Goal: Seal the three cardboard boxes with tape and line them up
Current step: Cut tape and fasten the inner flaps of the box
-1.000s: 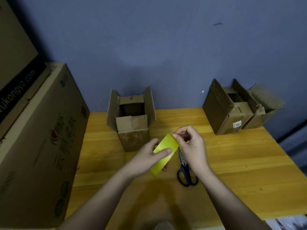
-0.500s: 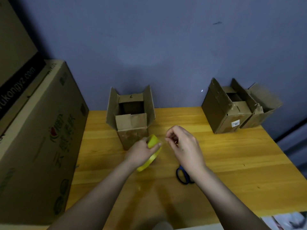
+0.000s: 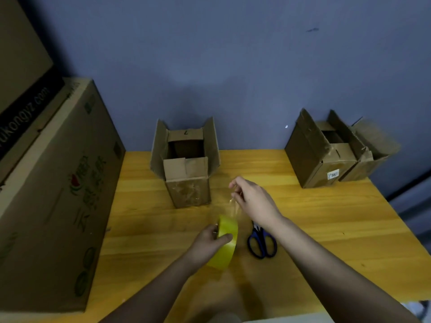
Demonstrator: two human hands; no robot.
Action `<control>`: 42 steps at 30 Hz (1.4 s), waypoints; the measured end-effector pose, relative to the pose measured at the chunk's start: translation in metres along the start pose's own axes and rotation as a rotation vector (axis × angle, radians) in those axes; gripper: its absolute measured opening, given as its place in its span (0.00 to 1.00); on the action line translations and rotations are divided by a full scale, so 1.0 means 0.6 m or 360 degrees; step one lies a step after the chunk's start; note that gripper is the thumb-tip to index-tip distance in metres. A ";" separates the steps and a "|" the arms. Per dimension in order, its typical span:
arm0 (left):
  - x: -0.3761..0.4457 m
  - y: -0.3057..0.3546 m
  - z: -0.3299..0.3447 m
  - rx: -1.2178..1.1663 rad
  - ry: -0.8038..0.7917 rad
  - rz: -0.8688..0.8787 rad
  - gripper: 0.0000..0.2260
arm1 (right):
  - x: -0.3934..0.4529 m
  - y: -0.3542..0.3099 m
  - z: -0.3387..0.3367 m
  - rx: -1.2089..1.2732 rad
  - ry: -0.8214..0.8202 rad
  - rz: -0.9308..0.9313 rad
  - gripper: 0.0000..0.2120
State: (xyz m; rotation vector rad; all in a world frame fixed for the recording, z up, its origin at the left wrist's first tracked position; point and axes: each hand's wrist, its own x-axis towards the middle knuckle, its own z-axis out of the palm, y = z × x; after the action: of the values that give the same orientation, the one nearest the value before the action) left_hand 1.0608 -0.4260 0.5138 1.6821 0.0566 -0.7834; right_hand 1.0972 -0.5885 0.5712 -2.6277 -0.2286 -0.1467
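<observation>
My left hand [image 3: 210, 241] grips a yellow roll of tape [image 3: 225, 243] above the wooden table [image 3: 326, 229]. My right hand [image 3: 251, 199] pinches the free end of a clear tape strip [image 3: 233, 206] pulled up from the roll. An open cardboard box [image 3: 186, 166] with raised flaps stands just behind my hands. At the back right stand two more open boxes side by side, one with a white label [image 3: 326, 155] and one behind it [image 3: 373, 150] against the wall.
Blue-handled scissors [image 3: 261, 243] lie on the table under my right forearm. A large printed carton [image 3: 46, 194] fills the left side, with another box on top of it. A grey-blue wall closes the back.
My left hand drew the roll back toward me and down, while my right hand stayed forward holding the end, so a strip of tape now stretches between them.
</observation>
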 end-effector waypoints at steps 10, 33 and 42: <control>-0.006 0.019 -0.008 -0.0116 -0.0104 0.0099 0.05 | 0.016 0.042 0.020 -0.0828 0.0297 -0.0592 0.16; 0.039 -0.002 -0.012 -0.0239 0.0045 -0.0416 0.21 | -0.012 0.009 0.029 -0.0662 0.0672 -0.0841 0.06; 0.038 0.014 -0.034 0.0912 0.0619 0.0581 0.25 | -0.003 -0.003 0.018 -0.0630 0.0521 -0.0962 0.17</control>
State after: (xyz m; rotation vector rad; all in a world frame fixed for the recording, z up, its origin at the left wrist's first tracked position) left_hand 1.0915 -0.4189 0.5105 2.2850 -0.2202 -0.1894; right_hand 1.0958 -0.5820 0.5620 -2.7681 -0.9538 -0.8952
